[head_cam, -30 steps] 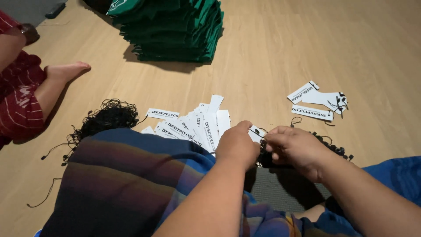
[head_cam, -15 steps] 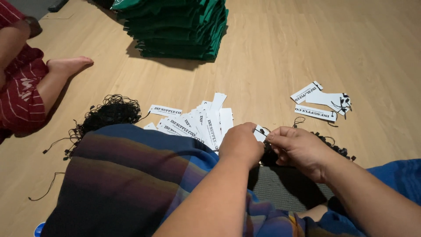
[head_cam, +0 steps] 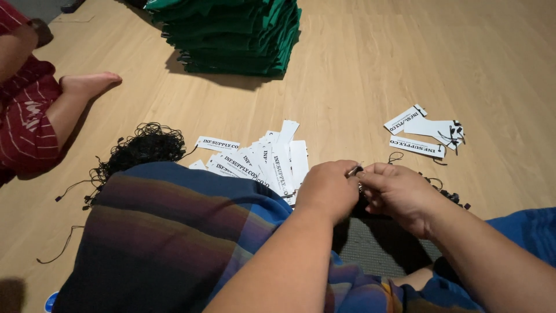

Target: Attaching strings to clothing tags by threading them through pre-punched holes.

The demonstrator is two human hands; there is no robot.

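Left hand [head_cam: 329,188] and right hand [head_cam: 397,194] meet closed, pinching a small tag [head_cam: 354,170] between fingertips near the lap, likely for threading, with loose tags [head_cam: 266,159] just left on the floor [head_cam: 359,87].

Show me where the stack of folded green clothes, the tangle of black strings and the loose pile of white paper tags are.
stack of folded green clothes [head_cam: 231,35], head view, on the front folded edges.
tangle of black strings [head_cam: 145,145], head view, on the dense middle.
loose pile of white paper tags [head_cam: 272,162], head view, on an upper tag.
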